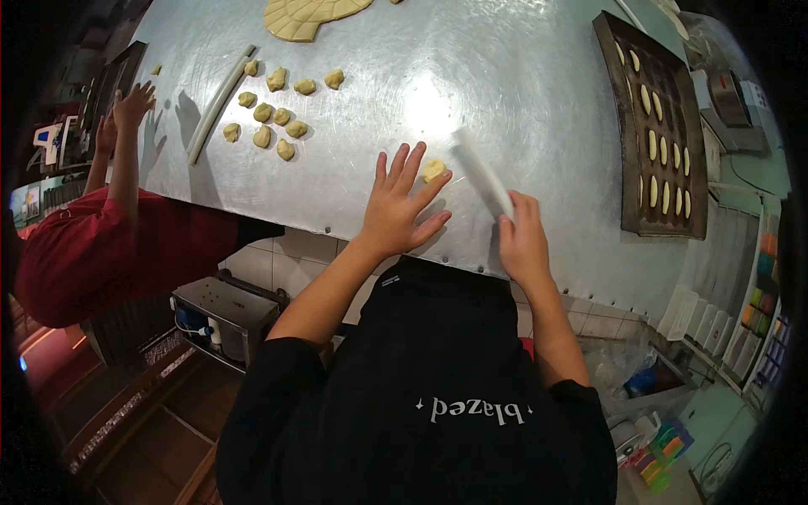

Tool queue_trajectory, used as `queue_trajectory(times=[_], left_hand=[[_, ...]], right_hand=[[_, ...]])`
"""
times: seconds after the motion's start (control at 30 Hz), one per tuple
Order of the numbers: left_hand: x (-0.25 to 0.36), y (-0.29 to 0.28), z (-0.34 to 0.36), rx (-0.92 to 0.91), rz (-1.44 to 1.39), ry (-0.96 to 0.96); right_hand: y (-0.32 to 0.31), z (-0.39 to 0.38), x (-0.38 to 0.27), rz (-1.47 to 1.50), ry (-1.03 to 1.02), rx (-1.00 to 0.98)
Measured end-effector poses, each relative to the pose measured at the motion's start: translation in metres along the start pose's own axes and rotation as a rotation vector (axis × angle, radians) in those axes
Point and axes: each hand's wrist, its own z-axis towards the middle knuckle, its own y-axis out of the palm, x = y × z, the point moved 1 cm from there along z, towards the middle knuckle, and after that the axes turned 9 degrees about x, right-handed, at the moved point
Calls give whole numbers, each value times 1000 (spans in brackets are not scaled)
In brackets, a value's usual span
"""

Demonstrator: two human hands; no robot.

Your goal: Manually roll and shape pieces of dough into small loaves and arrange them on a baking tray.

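Left hand (396, 206) flat on steel table (522, 93), fingers spread, tips touching one dough piece (433, 170). Right hand (522, 240) closed round white scraper (480, 172) just beside it. Baking tray (656, 135) right of the piece — partly filled; cut pieces (269, 114) left, unshaped.

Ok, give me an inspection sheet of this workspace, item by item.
Surface: metal table, scuffed, shiny.
Job's things: small dough piece at the left hand's fingertips; white scraper in the right hand.
Clutter: cluster of dough pieces; scored dough sheet at the far edge; long white strip; dark baking tray with shaped dough rows.
Hands: left hand flat, fingers spread; right hand closed on the scraper.
Cables: nothing seen.
Surroundings: another person's raised hand, red sleeve; tiled wall under the table.
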Motion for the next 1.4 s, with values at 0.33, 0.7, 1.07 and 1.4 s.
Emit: queue_trajectory(times=[0.33, 0.7, 1.07, 1.4], left_hand=[[-54, 18, 8, -134, 339, 107], [-26, 20, -30, -208, 272, -100], [-60, 39, 32, 159, 41, -141], [-45, 17, -9, 122, 2, -45]], right_hand=[[70, 37, -9, -550, -667, -98], [71, 10, -1, -630, -602, -21], [70, 50, -10, -221, -584, 277], [81, 35, -23, -176, -528, 153]])
